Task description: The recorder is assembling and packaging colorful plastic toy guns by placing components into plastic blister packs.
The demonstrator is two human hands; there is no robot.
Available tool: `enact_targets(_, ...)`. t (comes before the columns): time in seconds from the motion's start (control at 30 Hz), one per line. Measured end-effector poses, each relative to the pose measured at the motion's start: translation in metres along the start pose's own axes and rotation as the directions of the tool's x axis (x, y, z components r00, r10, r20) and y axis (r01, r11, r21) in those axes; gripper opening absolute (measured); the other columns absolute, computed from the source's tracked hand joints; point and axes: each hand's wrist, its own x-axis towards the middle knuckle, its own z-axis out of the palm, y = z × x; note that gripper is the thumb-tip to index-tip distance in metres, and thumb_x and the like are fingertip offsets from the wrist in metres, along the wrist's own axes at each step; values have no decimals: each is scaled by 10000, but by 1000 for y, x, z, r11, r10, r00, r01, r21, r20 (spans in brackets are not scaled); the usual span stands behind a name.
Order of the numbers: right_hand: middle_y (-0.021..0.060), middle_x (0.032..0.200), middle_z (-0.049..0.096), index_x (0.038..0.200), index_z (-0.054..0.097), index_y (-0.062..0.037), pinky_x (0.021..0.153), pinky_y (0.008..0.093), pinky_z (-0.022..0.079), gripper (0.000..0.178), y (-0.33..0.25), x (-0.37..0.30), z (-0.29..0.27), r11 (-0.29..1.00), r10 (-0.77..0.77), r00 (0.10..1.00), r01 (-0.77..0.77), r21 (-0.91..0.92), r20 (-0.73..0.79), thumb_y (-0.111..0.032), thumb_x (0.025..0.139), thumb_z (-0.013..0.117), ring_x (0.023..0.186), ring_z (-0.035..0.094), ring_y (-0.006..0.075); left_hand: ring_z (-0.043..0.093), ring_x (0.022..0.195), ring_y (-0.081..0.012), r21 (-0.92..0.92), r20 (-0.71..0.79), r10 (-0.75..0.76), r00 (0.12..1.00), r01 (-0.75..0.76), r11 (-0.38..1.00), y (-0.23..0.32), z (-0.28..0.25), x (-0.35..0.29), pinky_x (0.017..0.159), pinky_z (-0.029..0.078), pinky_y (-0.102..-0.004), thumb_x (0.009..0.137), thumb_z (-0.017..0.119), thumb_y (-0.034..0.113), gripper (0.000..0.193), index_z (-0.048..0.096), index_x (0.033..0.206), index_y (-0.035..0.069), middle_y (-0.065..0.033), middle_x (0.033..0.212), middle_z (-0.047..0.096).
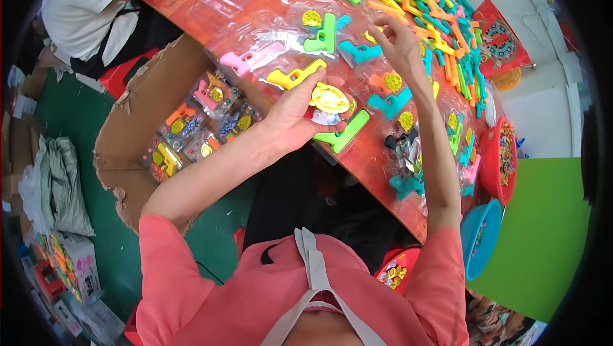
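My left hand (294, 113) is closed around a small stack of shiny gold toy badges (329, 98), above the table's near edge. Close by its fingers lie a yellow toy gun (295, 76) and a light green toy gun (345, 132). Farther up and to the right, my right hand (399, 43) reaches over the table with curled fingers. A gold badge (369, 36) shows by its fingertips, above a teal toy gun (361, 52) in a clear blister tray. Whether the fingers pinch anything is too small to make out.
A pile of bright toy guns (440, 20) covers the far right of the red table (377, 167). A cardboard box (124, 135) on the left holds filled blister packs. A red tub (491, 161) and a teal tub (480, 237) stand right. Another person (89, 7) sits far left.
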Motion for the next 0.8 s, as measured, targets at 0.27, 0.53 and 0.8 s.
enact_targets(0.27, 93, 897, 597, 1128, 590, -48, 661, 315, 465, 397, -126, -69, -17, 900, -399, 846, 288, 326, 355, -144, 768, 726, 768, 570, 218, 597, 960, -212, 52, -95, 160, 983, -155, 986, -7, 15, -16, 778, 521, -422, 995, 413, 392, 352, 478, 1227, 134, -75, 1102, 579)
enact_targets(0.53, -5, 938, 605, 1091, 616, -2, 685, 208, 450, 259, -108, -58, -8, 772, -16, 885, -285, 569, 465, -158, 889, 656, 801, 537, 44, 645, 803, -244, -6, -75, 123, 990, -123, 992, -2, -22, -39, 692, 521, -408, 989, 446, 354, 314, 569, 1041, 70, -95, 921, 630)
enact_targets(0.8, 5, 865, 622, 1127, 577, 27, 678, 208, 462, 326, -92, -1, 28, 781, -98, 914, -175, 599, 394, -154, 872, 668, 790, 570, 60, 653, 772, -206, 67, -174, 207, 963, -198, 978, 14, -78, -69, 664, 532, -395, 940, 549, 336, 281, 586, 1040, 77, -116, 939, 661)
